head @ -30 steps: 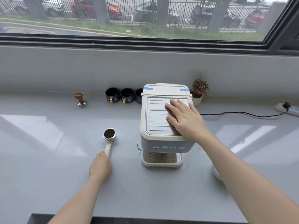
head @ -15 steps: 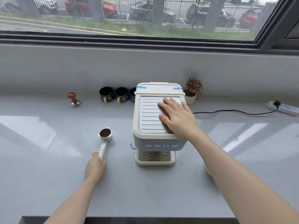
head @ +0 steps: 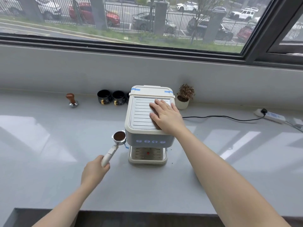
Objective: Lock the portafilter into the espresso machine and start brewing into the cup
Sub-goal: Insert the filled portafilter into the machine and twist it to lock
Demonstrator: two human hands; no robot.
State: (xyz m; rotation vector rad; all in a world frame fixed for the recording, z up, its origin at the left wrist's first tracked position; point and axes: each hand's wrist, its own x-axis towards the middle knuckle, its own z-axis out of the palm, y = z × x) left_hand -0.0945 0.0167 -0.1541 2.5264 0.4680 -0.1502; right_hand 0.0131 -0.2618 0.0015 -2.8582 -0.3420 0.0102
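Cream plastic and brushed metal fill the head view: the cream box-shaped espresso machine [head: 148, 122] stands mid-counter on the pale grey glossy countertop [head: 49, 145], its four front buttons lit blue. Left hand [head: 95, 172] is wrapped shut around the near end of the cream handle, fingers curled tight on it. That handle carries the round steel portafilter [head: 119, 138] with dark tamped coffee showing in its basket, and the basket sits just beside the machine's left front corner, level and facing up. It's close, but it's outside the body, not under the brew head. Right hand [head: 165, 116] lies flat on the ribbed top of the machine, fingers spread and gripping nothing, bracing the box by the look of it.

So where does that leave things? The coffee looks dosed and pressed, and the wooden-knobbed steel tamper [head: 72, 99] stands far left, well apart. Nothing is locked in yet. Still to come, as I read it: swing the basket under the brew head, seat it, twist the handle to lock. And the cup! The drip tray [head: 147, 155] under the spout stands bare; the black mugs with gold handles [head: 111, 97] sit in a row at the far side, left of the machine. No button pressed, no brew running.
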